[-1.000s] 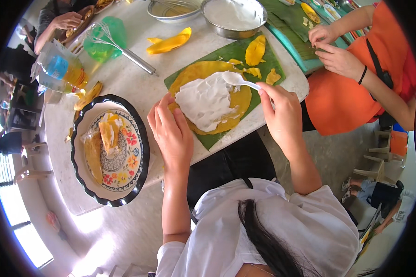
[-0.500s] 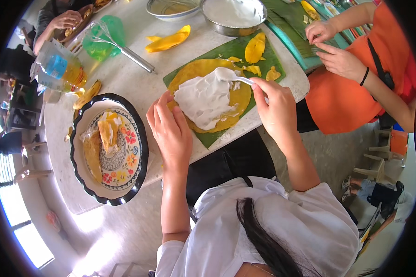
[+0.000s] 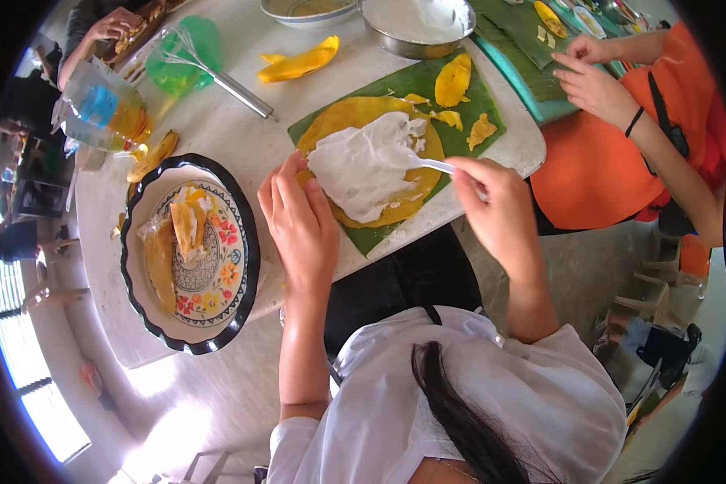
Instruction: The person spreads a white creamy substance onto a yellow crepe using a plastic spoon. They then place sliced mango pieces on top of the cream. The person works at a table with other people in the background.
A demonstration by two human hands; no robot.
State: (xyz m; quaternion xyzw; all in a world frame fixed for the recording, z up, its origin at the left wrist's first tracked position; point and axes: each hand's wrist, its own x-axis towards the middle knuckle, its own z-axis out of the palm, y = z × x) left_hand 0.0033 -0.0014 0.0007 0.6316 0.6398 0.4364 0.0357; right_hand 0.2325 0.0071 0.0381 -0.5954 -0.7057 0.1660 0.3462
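Note:
A round yellow crepe (image 3: 343,121) lies on a green banana leaf (image 3: 481,109) at the table's near edge. White cream (image 3: 351,165) covers most of its middle. My right hand (image 3: 496,206) grips a white plastic spoon (image 3: 431,164) by its handle, and the spoon's bowl rests in the cream toward the right side. My left hand (image 3: 301,222) is at the crepe's left edge, its fingertips touching the rim, fingers extended and a little apart. Torn yellow crepe pieces (image 3: 453,79) lie on the leaf beyond the spoon.
A floral dish (image 3: 254,266) with filled yellow rolls stands at left. Farther back are a whisk (image 3: 238,95), a yellow scrap (image 3: 300,61), a steel bowl of cream (image 3: 418,50) and a bottle of yellow liquid (image 3: 105,113). A co-worker in an orange apron (image 3: 601,177) works at right.
My right hand has moved slightly right and nearer to me, drawing the spoon through the cream. My left hand stays at the crepe's edge. The view has shifted a little.

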